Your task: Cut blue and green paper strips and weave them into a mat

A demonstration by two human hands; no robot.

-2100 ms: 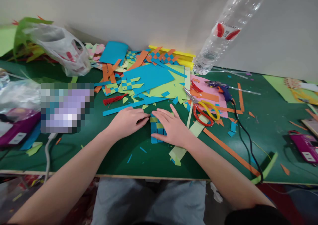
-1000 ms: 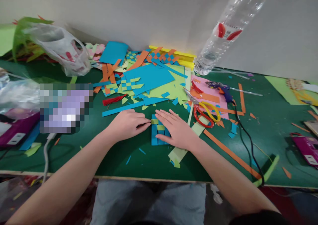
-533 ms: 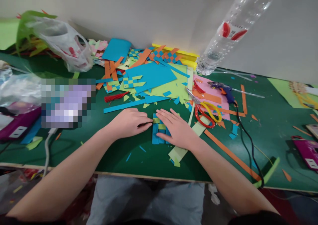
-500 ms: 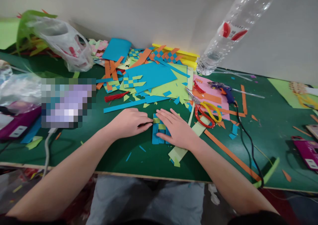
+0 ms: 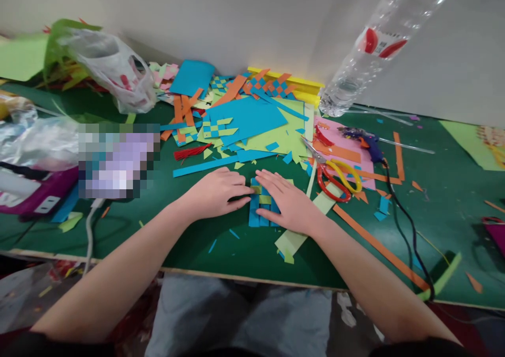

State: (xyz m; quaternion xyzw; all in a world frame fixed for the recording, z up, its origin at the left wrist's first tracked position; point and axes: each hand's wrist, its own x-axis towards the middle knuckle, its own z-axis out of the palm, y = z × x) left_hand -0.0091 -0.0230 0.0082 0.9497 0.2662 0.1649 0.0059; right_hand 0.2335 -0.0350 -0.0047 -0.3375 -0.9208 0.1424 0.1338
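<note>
A small woven paper piece (image 5: 254, 218) of blue strips crossed by yellow-green ones lies on the green table. My right hand (image 5: 286, 202) rests flat over its right side, fingers stretched out, and hides much of the weave. At its left edge my left hand (image 5: 216, 193) is curled, thumb and forefinger together at the end of a yellow-green paper strip (image 5: 257, 190). Under my right wrist runs a pale green strip (image 5: 292, 240). Scissors (image 5: 340, 177) with red and yellow handles lie just beyond my right hand.
Blue paper sheets (image 5: 248, 118) and woven pieces pile up at the back. A glue gun (image 5: 371, 148) with a black cord lies right, near a tall plastic bottle (image 5: 365, 62). To the left are a blurred-out device (image 5: 118, 162) on a white cable and a plastic bag (image 5: 130, 89).
The whole view has shifted slightly, so things appear further right. My left fingertips have come closer to the weave's left edge; my right hand stays flat on it.
</note>
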